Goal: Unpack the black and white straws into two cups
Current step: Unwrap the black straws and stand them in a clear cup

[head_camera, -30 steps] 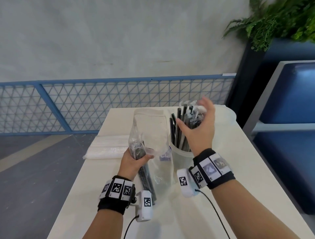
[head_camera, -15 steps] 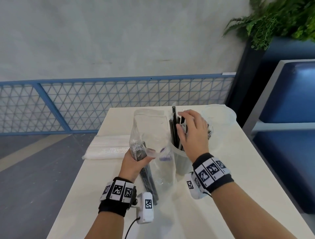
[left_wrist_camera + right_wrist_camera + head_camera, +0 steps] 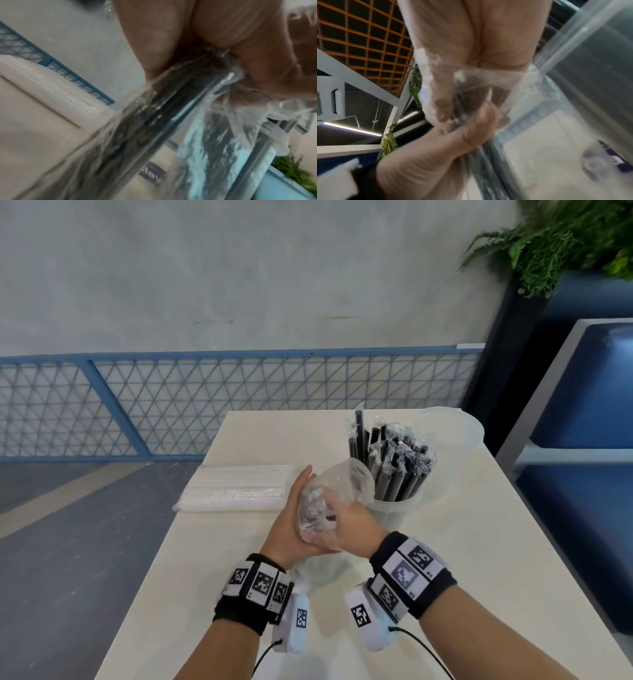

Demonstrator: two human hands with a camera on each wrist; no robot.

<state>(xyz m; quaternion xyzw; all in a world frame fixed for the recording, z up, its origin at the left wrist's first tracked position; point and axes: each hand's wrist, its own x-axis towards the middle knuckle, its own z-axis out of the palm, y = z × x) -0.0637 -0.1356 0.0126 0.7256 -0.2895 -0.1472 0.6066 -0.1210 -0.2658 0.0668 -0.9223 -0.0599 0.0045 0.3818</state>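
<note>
Now both hands, left hand (image 3: 291, 529) and right hand (image 3: 354, 520), seemingly pinch the clear bag (image 3: 317, 508) with curled fingers.

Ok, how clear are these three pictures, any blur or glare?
Head view: mostly sharp, evenly lit, straight lines bowed by the wide lens. Left wrist view: heavy motion blur, glare streaks on the plastic bag of black straws. Right wrist view: blurred too, the cup smeared, the right hand soft.
</note>
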